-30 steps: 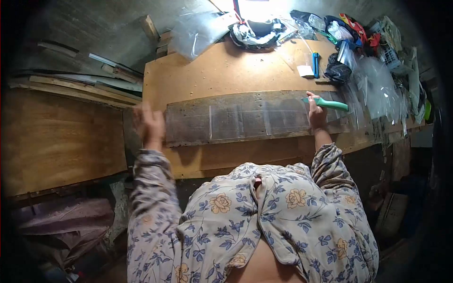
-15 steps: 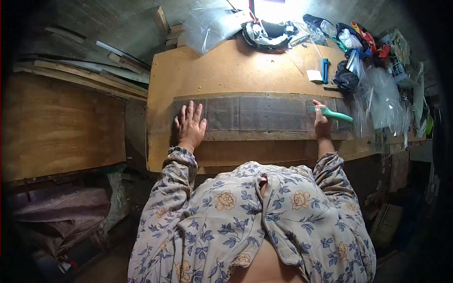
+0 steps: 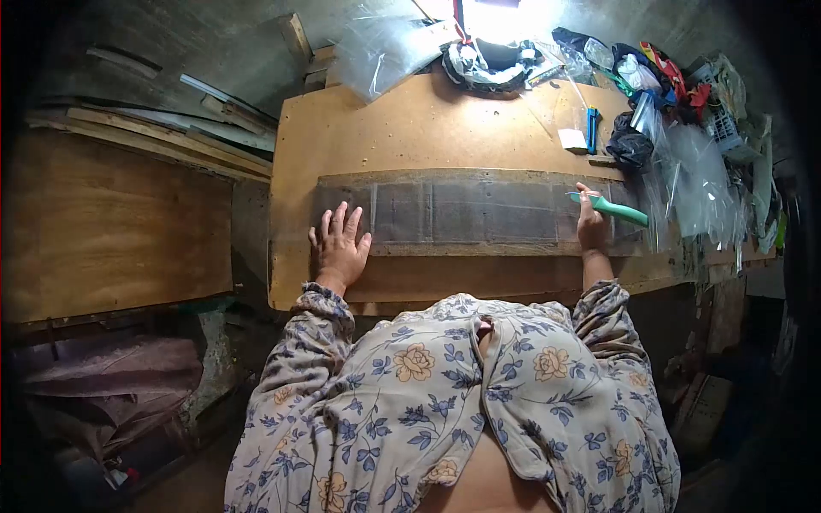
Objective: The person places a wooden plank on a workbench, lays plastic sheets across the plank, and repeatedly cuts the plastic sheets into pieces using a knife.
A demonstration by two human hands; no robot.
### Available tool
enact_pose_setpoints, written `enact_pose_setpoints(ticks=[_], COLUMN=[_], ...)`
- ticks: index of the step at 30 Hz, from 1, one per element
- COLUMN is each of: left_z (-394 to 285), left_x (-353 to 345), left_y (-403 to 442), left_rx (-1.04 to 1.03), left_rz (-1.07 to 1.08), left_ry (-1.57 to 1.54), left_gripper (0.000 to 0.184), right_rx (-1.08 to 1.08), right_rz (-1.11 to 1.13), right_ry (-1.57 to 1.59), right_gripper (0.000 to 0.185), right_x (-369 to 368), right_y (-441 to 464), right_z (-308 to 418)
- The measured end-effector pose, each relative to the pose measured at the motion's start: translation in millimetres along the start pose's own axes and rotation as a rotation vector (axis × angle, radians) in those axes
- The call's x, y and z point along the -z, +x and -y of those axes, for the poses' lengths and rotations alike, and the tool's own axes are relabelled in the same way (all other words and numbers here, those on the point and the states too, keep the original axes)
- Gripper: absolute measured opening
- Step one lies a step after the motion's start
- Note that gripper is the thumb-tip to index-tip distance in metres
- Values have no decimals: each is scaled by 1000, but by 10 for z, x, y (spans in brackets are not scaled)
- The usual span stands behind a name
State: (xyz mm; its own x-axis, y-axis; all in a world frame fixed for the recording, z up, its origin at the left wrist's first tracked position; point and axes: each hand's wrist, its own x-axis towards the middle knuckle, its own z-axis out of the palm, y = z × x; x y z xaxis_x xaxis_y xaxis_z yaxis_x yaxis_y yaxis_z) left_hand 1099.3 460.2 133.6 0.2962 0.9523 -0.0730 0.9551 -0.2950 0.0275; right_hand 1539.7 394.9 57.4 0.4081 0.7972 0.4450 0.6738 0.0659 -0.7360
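Note:
My left hand [image 3: 340, 255] lies with its fingers spread on the left end of a long dark panel [image 3: 462, 211], which has a worn, scuffed surface with faint cross lines. At the panel's right end, my right hand [image 3: 592, 226] is closed around what looks like a green-handled knife [image 3: 623, 210]. Its handle sticks out to the right, and its narrow tip points left past my fingers. My hand hides part of this tool. The panel rests across a tan wooden board [image 3: 333, 128].
At the back right are a blue box cutter [image 3: 592, 130], a white card [image 3: 572, 139], a black plastic bundle [image 3: 630, 146] and clear plastic sheets [image 3: 705, 184]. A bag [image 3: 487, 68] sits under the lamp. Wood strips [image 3: 162, 137] and a plywood sheet [image 3: 128, 231] stand left.
My left hand has slid slightly left and toward me on the panel. My right hand, still holding the green-handled knife, appears a little farther right; the whole view has shifted slightly too.

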Motion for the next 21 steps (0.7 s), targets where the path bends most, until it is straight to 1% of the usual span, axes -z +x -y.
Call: enact_pose_setpoints(ticks=[1, 2, 3, 4, 5, 7, 8, 9, 10, 12, 13, 14, 16, 21], left_z=[-19, 10, 68, 107, 82, -32, -61, -84, -97, -35, -11, 3, 13, 21], left_x=[72, 70, 61, 42, -3, -124, -187, -252, -294, -349, -353, -357, -357, -361], left_y=[20, 115, 298, 479, 635, 874, 886, 873, 849, 772, 722, 692, 688, 734], left_rx=[18, 16, -29, -73, -70, -144, -144, -167, -189, -187, -180, -173, -172, -178], left_rz=[95, 97, 22, -53, -52, -40, -42, -23, -3, -26, -57, -87, -69, -97], left_ry=[19, 19, -68, -156, -158, -80, -83, -70, -55, -51, -59, -68, -71, -43], left_gripper=[52, 52, 51, 50, 50, 49, 49, 49, 48, 48, 48, 49, 49, 48], right_rx=[-45, -93, -95, -62, -27, -30, -35, 52, 54, -53, -91, -96, -114, -117], right_rz=[1, 4, 6, -23, -51, -53, -60, -47, -44, -48, -4, 0, 23, -10], right_ry=[44, 87, 86, 20, -45, -7, 28, -23, -24, 116, 104, 103, 123, 205], right_gripper=[13, 13, 13, 13, 13, 12, 11, 10, 10, 9, 9, 9, 9, 10], right_x=[-15, -20, -26, -34, -53, -118, -135, -158, -161, -185, -165, -151, -115, -132], right_y=[20, 25, 39, 86, 119, 169, 192, 173, 185, 166, 164, 159, 157, 82], right_z=[-12, -5, 7, 56, 89, 99, 84, -28, -9, 31, 55, 83, 156, 7])
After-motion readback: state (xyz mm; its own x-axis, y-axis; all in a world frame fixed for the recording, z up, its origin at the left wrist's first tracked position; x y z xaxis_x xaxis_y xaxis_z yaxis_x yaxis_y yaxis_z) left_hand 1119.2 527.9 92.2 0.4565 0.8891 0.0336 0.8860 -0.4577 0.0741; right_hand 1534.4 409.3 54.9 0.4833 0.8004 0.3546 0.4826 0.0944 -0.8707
